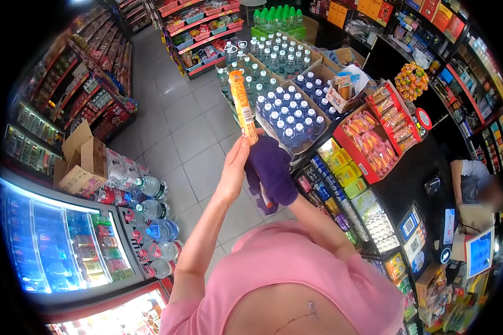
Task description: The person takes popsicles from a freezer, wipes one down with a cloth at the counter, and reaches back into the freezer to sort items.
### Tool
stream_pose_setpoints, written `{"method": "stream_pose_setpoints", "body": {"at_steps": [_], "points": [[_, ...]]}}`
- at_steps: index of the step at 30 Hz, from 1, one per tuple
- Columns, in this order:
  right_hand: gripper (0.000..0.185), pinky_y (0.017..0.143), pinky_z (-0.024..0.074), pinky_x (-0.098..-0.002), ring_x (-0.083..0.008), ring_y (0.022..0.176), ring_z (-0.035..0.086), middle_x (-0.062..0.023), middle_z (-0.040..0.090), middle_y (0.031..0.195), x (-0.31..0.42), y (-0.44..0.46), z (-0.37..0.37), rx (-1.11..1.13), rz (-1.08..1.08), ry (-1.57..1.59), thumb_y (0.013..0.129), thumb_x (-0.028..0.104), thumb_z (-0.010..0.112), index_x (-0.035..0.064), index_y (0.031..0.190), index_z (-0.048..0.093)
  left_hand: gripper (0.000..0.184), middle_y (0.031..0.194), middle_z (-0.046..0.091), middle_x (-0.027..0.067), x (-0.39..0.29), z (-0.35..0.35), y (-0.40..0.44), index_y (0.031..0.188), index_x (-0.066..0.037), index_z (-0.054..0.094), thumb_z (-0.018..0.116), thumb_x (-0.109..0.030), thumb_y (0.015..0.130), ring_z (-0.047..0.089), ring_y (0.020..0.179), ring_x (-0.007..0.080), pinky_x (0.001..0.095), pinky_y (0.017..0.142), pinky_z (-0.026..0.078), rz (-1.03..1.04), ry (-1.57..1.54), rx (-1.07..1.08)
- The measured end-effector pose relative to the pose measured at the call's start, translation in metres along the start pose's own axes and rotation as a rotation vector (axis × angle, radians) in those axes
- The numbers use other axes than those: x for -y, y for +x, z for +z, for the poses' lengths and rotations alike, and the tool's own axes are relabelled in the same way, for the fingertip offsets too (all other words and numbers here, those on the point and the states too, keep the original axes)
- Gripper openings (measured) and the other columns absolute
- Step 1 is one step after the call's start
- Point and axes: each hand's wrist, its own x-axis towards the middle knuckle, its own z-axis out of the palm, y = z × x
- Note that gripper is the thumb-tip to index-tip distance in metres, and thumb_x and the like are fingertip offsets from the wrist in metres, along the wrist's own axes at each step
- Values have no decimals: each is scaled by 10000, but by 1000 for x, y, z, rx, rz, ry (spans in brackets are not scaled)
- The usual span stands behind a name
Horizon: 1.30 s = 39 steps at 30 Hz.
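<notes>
A long orange snack packet (242,103) with a barcode stands nearly upright ahead of me. My left hand (235,164) is closed at its lower end, thumb and fingers against the wrapper. A bunched dark purple cloth (271,167) covers my right hand, right beside the left one and touching the packet's base. The right forearm (318,220) runs into the cloth, and the fingers under it are hidden. A fold of the cloth hangs down, with a small pale patch showing.
Cartons of bottled water (290,114) stand ahead. The black counter (397,173) on my right carries red snack boxes (355,156); a person (478,181) is behind it. Drink coolers (67,240), large water bottles (162,229) and an open carton (84,162) line the left. Tiled floor (190,139) runs between.
</notes>
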Motion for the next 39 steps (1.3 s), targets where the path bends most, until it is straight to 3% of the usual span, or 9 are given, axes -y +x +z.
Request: {"method": "stream_pose_setpoints", "body": {"at_steps": [5, 7, 11, 21, 24, 29, 32, 37, 39], "points": [[286, 420, 368, -249, -114, 490, 483, -21, 458, 554, 12, -5, -4, -301, 645, 1219, 939, 330, 433, 108, 776, 511, 646, 1254, 485, 85, 23, 6, -7, 1373, -28, 311, 628, -264, 863, 480, 1131, 173, 325, 983, 361, 171, 205, -16], [333, 370, 316, -214, -63, 446, 436, 21, 439, 552, 13, -5, -16, -168, 667, 1298, 949, 392, 417, 131, 769, 518, 687, 1215, 517, 78, 22, 0, -5, 1368, -61, 339, 692, -246, 809, 494, 1109, 164, 314, 954, 389, -157, -78, 2], [290, 376, 339, -215, -67, 458, 445, 27, 480, 594, -4, -6, -3, -130, 310, 848, 935, 359, 440, 135, 773, 532, 839, 1320, 451, 152, 22, 0, -2, 1357, -19, 319, 712, -429, 740, 448, 1216, 266, 386, 1030, 344, -135, -319, 285], [221, 565, 438, -296, -127, 625, 560, -37, 568, 723, 5, -16, -3, -232, -201, -66, 884, 296, 524, 75, 887, 538, 844, 1396, 363, 175, 37, -1, -38, 1392, -7, 256, 687, -370, 764, 369, 1284, 294, 414, 1083, 273, -42, -754, 206], [212, 454, 388, -273, -125, 460, 499, -46, 553, 648, 16, -19, -8, 132, 374, 1600, 888, 271, 521, 63, 849, 544, 847, 1410, 332, 192, 28, -25, -33, 1403, -3, 232, 665, -377, 779, 324, 1309, 306, 414, 1090, 257, 110, -663, 227], [197, 500, 418, -294, -159, 551, 538, -58, 532, 646, 15, -16, 6, 162, 228, 666, 895, 231, 508, 34, 888, 521, 353, 1127, 598, 184, 10, -17, -13, 1197, 25, 502, 503, -198, 923, 571, 1023, 225, 340, 906, 451, 59, -99, 5], [137, 562, 445, -378, -297, 657, 584, -136, 578, 722, 5, -24, 20, -276, -73, 255, 858, 149, 502, 30, 924, 523, 236, 970, 661, 138, 9, 3, -16, 953, 33, 594, 505, -183, 922, 614, 834, 153, 277, 780, 488, 85, -1, -81], [220, 577, 458, -383, -304, 654, 588, -116, 594, 735, -11, -28, -6, -352, -242, -71, 741, 60, 599, 44, 947, 525, 175, 708, 600, 50, 1, 23, -13, 917, 8, 611, 548, -154, 898, 561, 628, 93, 261, 594, 452, 160, 461, -283], [181, 581, 452, -378, -272, 668, 589, -84, 594, 759, -9, -34, -34, -147, 22, 200, 718, 73, 600, 56, 893, 554, 156, 551, 536, 38, 3, 24, -9, 931, -7, 601, 569, -153, 886, 528, 513, 83, 281, 478, 423, 209, 641, -329]]}}
